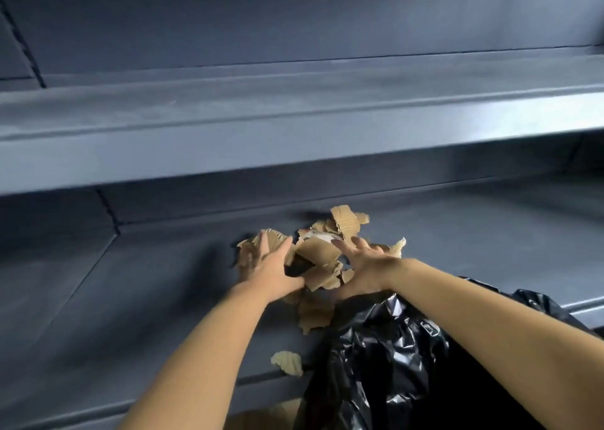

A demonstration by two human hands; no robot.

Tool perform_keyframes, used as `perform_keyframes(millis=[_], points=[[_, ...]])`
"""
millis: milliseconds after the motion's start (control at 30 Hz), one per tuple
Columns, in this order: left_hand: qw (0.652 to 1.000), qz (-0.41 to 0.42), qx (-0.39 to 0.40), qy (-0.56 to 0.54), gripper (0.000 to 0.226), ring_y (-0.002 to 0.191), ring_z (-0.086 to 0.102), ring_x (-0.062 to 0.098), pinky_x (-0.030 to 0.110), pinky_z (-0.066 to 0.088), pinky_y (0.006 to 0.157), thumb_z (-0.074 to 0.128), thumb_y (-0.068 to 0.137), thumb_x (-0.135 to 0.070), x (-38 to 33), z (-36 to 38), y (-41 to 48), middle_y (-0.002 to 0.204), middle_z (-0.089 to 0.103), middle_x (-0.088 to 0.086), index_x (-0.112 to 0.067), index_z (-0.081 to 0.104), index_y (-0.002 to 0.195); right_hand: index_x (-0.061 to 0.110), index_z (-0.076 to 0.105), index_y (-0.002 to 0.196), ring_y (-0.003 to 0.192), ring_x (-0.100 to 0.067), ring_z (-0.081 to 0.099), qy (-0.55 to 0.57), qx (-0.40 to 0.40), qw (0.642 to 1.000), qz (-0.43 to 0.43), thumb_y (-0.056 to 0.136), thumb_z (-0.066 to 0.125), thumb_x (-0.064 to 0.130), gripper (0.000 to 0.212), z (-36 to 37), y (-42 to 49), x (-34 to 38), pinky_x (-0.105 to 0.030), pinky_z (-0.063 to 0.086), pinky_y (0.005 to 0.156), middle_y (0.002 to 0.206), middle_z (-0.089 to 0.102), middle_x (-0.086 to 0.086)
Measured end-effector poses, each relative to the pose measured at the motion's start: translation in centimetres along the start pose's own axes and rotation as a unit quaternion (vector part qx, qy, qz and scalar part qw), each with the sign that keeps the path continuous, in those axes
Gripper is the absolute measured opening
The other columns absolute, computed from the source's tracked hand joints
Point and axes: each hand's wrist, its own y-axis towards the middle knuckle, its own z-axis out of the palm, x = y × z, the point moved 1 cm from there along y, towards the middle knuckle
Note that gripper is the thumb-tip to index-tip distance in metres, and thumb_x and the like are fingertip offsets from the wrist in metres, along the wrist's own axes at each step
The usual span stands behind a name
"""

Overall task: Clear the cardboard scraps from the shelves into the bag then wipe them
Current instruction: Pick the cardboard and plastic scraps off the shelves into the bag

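Note:
A heap of torn brown cardboard scraps [322, 259] lies on the lower dark grey shelf [130, 299]. My left hand [273, 266] presses against the heap's left side, fingers stretched over the pieces. My right hand [366, 263] presses on the heap's right side, fingers spread. Both hands squeeze the scraps between them. A single scrap [287, 362] lies apart near the shelf's front edge. A black plastic bag [385, 364] hangs at the shelf's front, under my right forearm.
An upper grey shelf [294, 119] juts out above the heap, with nothing visible on it. Some brown cardboard [261, 418] shows below the shelf edge at the bottom.

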Motion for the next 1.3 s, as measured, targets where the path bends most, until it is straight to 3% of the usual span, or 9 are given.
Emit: perform_keyframes(millis=[233,333,433,467,600,867,1000,1133,1300], points=[[0.999,-0.008,-0.015,0.042,0.070,0.143,0.009,0.038,0.042,0.015,0.114,0.051,0.090,-0.036,-0.3,2.0,3.1,0.154,-0.024,0.012,-0.036,0.009,0.147,0.037,0.001,0.146,0.141,-0.042,0.010,-0.011,0.016,0.999,-0.046,0.080,0.056,0.054,0.087,1.5,2.5,1.6,-0.059,0.010,0.112,0.157,-0.006,-0.008],[0.997,-0.006,-0.008,0.076,0.050,0.139,0.018,0.039,0.043,0.020,0.113,0.042,0.093,-0.031,0.0,2.6,4.4,0.154,0.006,0.017,-0.033,0.027,0.141,0.032,0.016,0.146,0.138,-0.035,0.024,0.001,-0.010,0.996,-0.093,0.087,0.055,0.034,0.070,1.6,2.7,2.3,-0.044,0.019,0.113,0.153,0.015,-0.007],[0.990,-0.003,-0.034,0.139,0.029,0.126,0.033,0.039,0.041,0.029,0.105,0.040,0.095,-0.031,0.4,2.5,4.8,0.139,0.031,0.013,-0.024,0.047,0.122,0.023,0.039,0.139,0.127,-0.027,0.042,0.006,-0.060,0.987,-0.146,0.093,0.048,0.024,0.046,0.7,2.3,2.3,-0.021,0.033,0.085,0.140,0.044,-0.006],[0.986,0.003,-0.038,0.160,0.028,0.123,0.036,0.038,0.039,0.029,0.103,0.039,0.096,-0.030,0.4,2.3,4.9,0.137,0.033,0.011,-0.025,0.048,0.122,0.022,0.044,0.136,0.123,-0.026,0.046,-0.020,-0.086,0.986,-0.142,0.094,0.045,0.024,0.041,0.5,2.1,2.3,-0.025,0.034,0.081,0.136,0.049,-0.006],[0.974,0.026,-0.066,0.213,0.025,0.111,0.049,0.037,0.041,0.040,0.091,0.038,0.095,-0.017,0.7,1.8,4.7,0.125,0.041,0.013,-0.021,0.048,0.118,0.014,0.046,0.133,0.120,-0.028,0.047,-0.056,-0.125,0.986,-0.097,0.095,0.040,0.010,0.039,0.8,1.8,2.0,-0.042,0.036,0.098,0.131,0.052,-0.010],[0.971,0.050,-0.148,0.180,0.027,0.092,0.055,0.035,0.039,0.044,0.067,0.045,0.081,0.005,1.9,0.5,2.7,0.101,0.039,0.010,-0.016,0.028,0.084,-0.002,0.058,0.111,0.094,-0.031,0.057,-0.052,-0.131,0.988,-0.067,0.088,0.044,-0.005,0.027,0.8,3.7,1.2,-0.030,0.040,0.071,0.105,0.059,-0.016],[0.971,0.051,-0.171,0.158,0.027,0.091,0.055,0.032,0.035,0.041,0.065,0.053,0.082,0.001,2.5,-1.1,1.0,0.108,0.041,0.007,-0.016,0.035,0.092,-0.001,0.059,0.109,0.101,-0.032,0.058,-0.049,-0.149,0.986,-0.058,0.086,0.043,-0.006,0.028,0.8,3.7,0.4,-0.031,0.043,0.076,0.110,0.061,-0.018],[0.973,0.075,-0.201,0.079,0.027,0.084,0.048,0.027,0.034,0.036,0.059,0.034,0.085,0.005,1.5,-2.3,-0.8,0.114,0.042,0.002,-0.020,0.039,0.095,0.001,0.063,0.108,0.103,-0.033,0.057,-0.019,-0.203,0.977,-0.068,0.085,0.041,-0.004,0.032,-0.5,2.4,0.0,-0.030,0.043,0.080,0.113,0.061,-0.019],[0.967,0.177,-0.168,0.067,0.040,0.081,0.050,0.023,0.042,0.049,0.072,0.029,0.083,0.009,-2.6,-1.9,-5.3,0.118,0.040,-0.011,-0.029,0.038,0.090,0.019,0.064,0.116,0.108,-0.028,0.056,-0.016,-0.276,0.954,-0.119,0.085,0.046,0.005,0.038,-3.7,-3.3,-0.8,-0.030,0.043,0.081,0.114,0.067,-0.007]])
